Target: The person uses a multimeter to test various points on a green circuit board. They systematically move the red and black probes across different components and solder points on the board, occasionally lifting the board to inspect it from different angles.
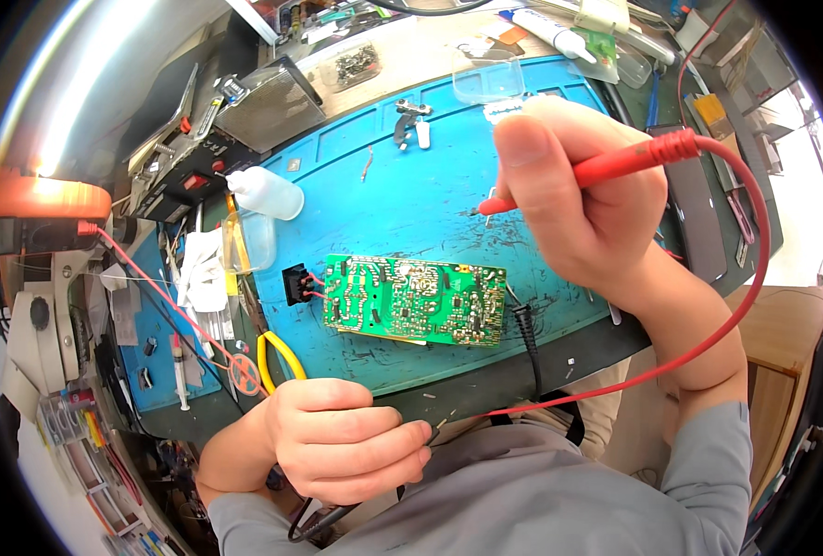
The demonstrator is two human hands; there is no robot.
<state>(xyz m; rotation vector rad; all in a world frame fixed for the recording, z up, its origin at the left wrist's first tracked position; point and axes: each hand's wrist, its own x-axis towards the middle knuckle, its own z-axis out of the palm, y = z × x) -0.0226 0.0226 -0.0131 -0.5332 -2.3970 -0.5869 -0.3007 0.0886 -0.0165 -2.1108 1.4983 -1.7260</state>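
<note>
In front of the one circuit board (413, 301) on the mat (328, 199), the left hand (345, 440) encloses one black probe (439, 427), mostly hidden. Beyond the board, rightward, the right hand (578, 190) pinches one red probe (622, 162).

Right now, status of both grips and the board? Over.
Right grip: on red probe, clear of board. Left grip: closed on black lead. Board: on blue mat, nothing covering it.
</note>
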